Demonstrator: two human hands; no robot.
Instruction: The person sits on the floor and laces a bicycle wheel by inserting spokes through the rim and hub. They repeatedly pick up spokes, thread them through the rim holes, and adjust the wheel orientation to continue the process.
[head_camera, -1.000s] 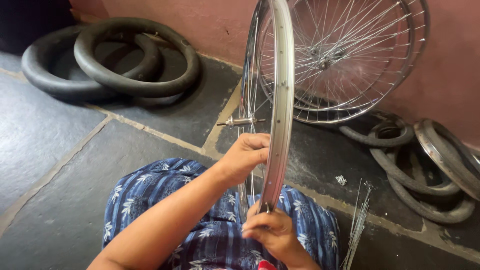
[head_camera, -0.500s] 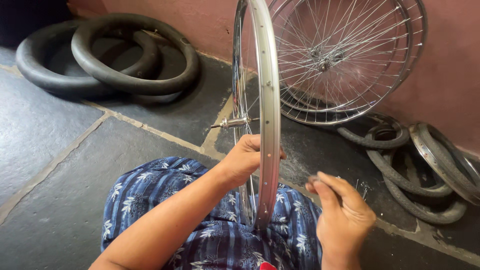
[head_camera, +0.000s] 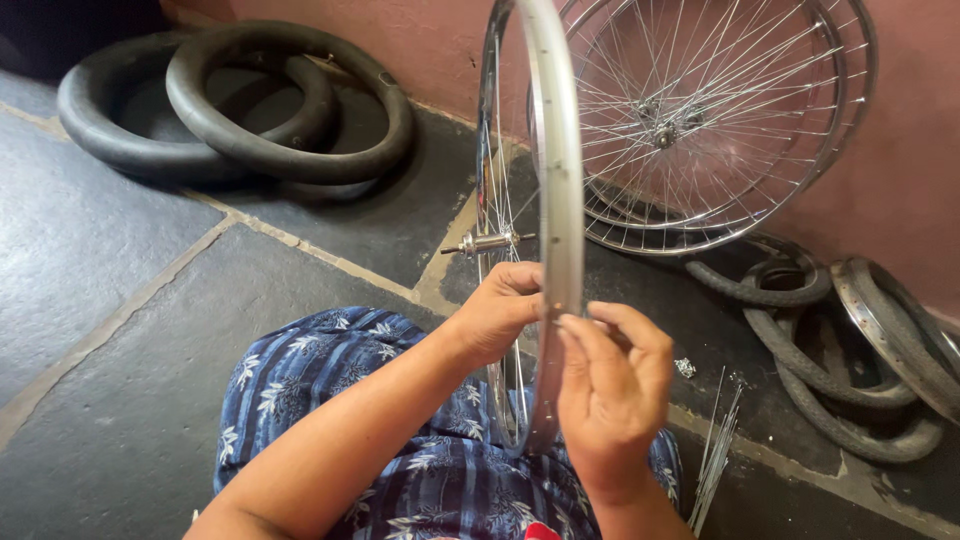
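A silver bicycle wheel rim with thin spokes stands upright, edge-on, over my lap. Its hub axle sticks out to the left. My left hand grips the rim's left side at mid height. My right hand is against the rim's outer face, fingertips pinched at one of its small holes; whether something tiny sits between the fingers I cannot tell. My knees are covered in blue flower-patterned cloth.
Black tyres lie piled on the dark stone floor at back left. More spoked wheels lean on the reddish wall. Tyres and a rim lie at right. Loose spokes and small nipples lie on the floor beside my right hand.
My right hand left the rim's lower part, swung out to the right, then came back to the rim's outer face higher up. The left hand kept its grip on the rim.
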